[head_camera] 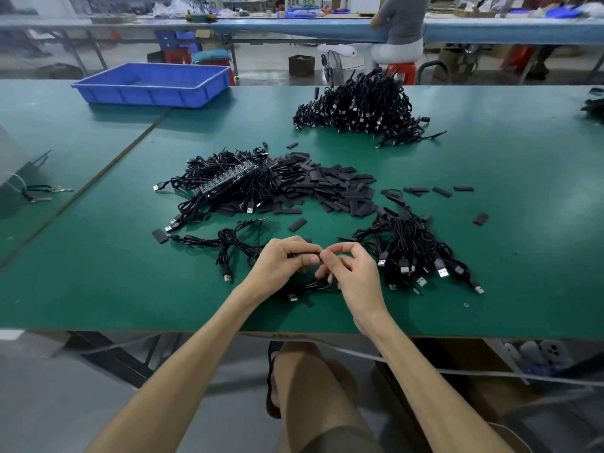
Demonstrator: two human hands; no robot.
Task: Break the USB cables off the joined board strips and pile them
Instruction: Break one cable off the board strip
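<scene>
My left hand (281, 261) and my right hand (351, 273) meet over the near edge of the green table (98, 273). Both pinch a thin black board strip (302, 255) between thumbs and fingers. Its black USB cables (307, 287) hang below the hands, one plug lying on the table. To the left trails another joined strip with cables (225, 240). A heap of joined strips and cables (228, 181) sits further back. At my right lies a pile of separated USB cables (415, 253).
Black sleeve pieces (340, 188) are scattered mid-table. A large cable pile (362, 106) sits at the back, a blue tray (153, 85) at the back left. Pliers (42, 192) lie at the far left. A seated person (400, 31) works at the bench behind.
</scene>
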